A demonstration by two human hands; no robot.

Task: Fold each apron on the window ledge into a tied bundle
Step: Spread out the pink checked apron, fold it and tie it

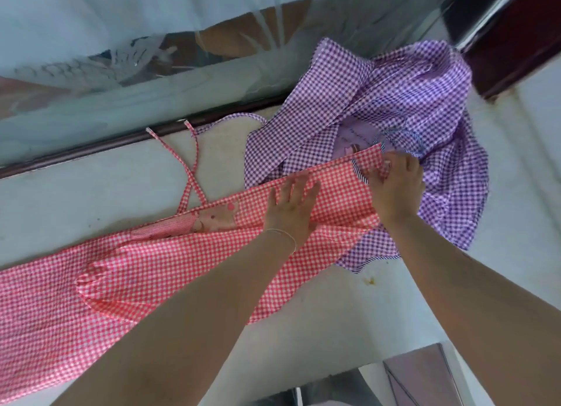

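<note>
Pink gingham apron (158, 272), half folded on ledge (91, 199).
My left hand (290, 206) presses it flat; right hand (394, 187) pinches its corner.

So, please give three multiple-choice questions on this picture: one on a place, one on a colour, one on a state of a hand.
1. Where is the purple apron?
A. Left of the pink apron
B. At the pink apron's right end, partly under it
C. On the floor

2. What colour are the two crossed straps?
A. Pink
B. Purple
C. Blue

3. What does the left hand do?
A. Grips a strap
B. Hangs idle
C. Presses flat on the pink apron

Key: 1 B, the pink edge overlaps it; 2 A, checked like the pink cloth; 3 C, fingers straight.
</note>
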